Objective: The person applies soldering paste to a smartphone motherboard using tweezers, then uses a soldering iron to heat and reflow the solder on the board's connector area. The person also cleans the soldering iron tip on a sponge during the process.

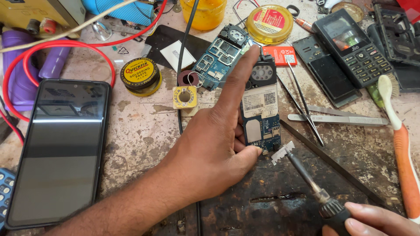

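The left hand (210, 148) lies flat on the worn table (144, 131). Its grip is closed on a small blue circuit board (261, 113): the pointer finger runs up along the board's left edge and the thumb presses at its bottom corner. The board stands long-ways, with white stickers on it and a round black part at the top.

The right hand (372, 220) is below and to the right of the board, at the bottom edge of the picture. Its grip is shut around the black handle of a soldering iron (306, 179). The iron's thin tip points up and left, touching a little jagged silver piece (282, 153) that lies just beside the board's bottom right corner.

A second blue board (218, 59) lies above and to the left of the held board. Metal tweezers (302, 105) lie just to its right. A keypad phone (352, 48) is up and to the right. A toothbrush (400, 135) with an orange handle is far right. A big black phone (61, 150) lies far left, with a round black-and-yellow tin (140, 75) between them.
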